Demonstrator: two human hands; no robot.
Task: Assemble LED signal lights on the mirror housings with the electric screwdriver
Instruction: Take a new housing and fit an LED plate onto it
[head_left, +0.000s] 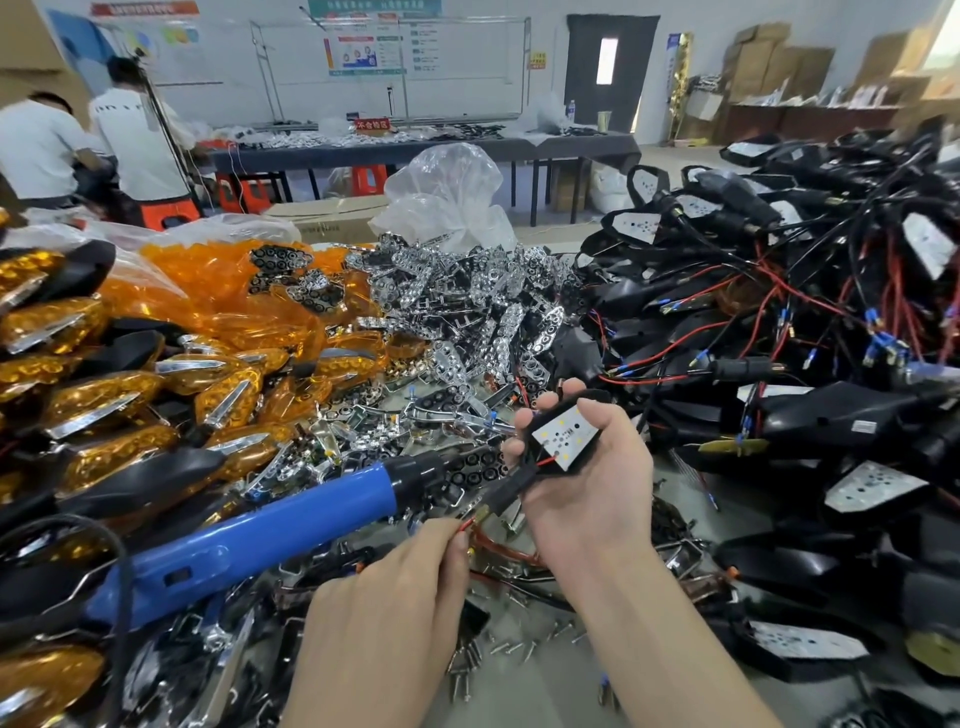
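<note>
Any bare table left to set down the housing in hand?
Two patches: bare table between the forearms, edged by loose screws; and a strip right of the right hand, before the black housings pile. Crowded elsewhere: amber lenses left, chrome reflectors centre, electric screwdriver lying across the parts.

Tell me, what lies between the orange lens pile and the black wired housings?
A heap of shiny chrome reflectors fills the stretch between the orange lenses and the black housings, as the head view shows.
</note>
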